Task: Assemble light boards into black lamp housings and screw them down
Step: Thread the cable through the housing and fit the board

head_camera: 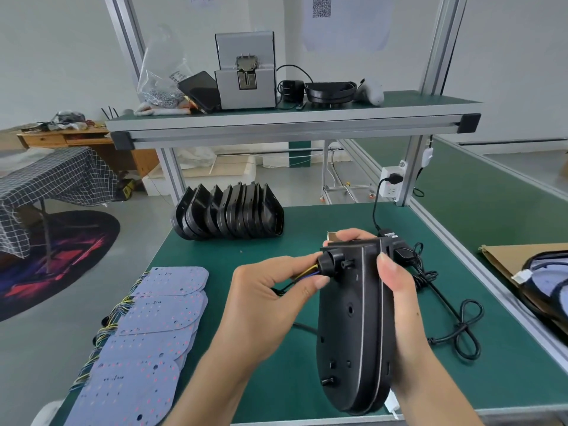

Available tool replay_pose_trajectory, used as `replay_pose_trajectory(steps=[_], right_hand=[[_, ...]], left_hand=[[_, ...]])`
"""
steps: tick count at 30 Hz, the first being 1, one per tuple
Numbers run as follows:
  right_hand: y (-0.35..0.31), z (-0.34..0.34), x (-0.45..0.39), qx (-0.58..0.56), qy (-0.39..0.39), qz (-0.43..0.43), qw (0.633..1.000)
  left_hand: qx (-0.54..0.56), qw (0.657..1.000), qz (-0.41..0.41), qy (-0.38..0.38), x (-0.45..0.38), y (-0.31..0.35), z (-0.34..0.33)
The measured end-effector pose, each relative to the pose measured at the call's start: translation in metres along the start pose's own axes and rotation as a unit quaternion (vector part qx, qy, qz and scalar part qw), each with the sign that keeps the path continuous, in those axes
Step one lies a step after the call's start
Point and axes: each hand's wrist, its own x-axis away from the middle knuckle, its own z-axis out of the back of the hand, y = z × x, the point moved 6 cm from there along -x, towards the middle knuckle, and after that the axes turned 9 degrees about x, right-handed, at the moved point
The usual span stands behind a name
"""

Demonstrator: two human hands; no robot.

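Green surface (pixel 215 364) carries light boards (pixel 147 327) at lower left; at centre, the right hand (pixel 399 296) grips a black housing (pixel 353 327) while the left hand (pixel 270 305) pinches its wires (pixel 304 273).

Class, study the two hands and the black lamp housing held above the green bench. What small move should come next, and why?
Probably keep drawing the wires out through the round fitting. The left hand pinches them right at the fitting, while the right hand has its grip round the housing, back side up. No screw or screwdriver is in either hand, so screwing likely comes later.
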Motion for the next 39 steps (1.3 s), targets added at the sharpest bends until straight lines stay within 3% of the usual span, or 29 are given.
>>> replay_pose_trajectory(steps=[13,20,35,39], right_hand=[[0.000,-0.009,0.000,-0.031,-0.016,0.019,0.999],[0.001,-0.007,-0.004,0.037,-0.017,0.050,0.998],[-0.010,-0.006,-0.006,0.172,-0.031,0.092,0.980],[-0.013,-0.007,-0.003,0.197,-0.034,0.105,0.974]], left_hand=[[0.091,0.993,0.016,0.071,0.004,0.000,-0.002],[0.121,0.989,0.042,0.078,0.000,0.007,0.003],[0.179,0.979,0.086,0.039,-0.008,0.011,0.007],[0.124,0.990,0.073,0.003,-0.010,0.010,0.010]])
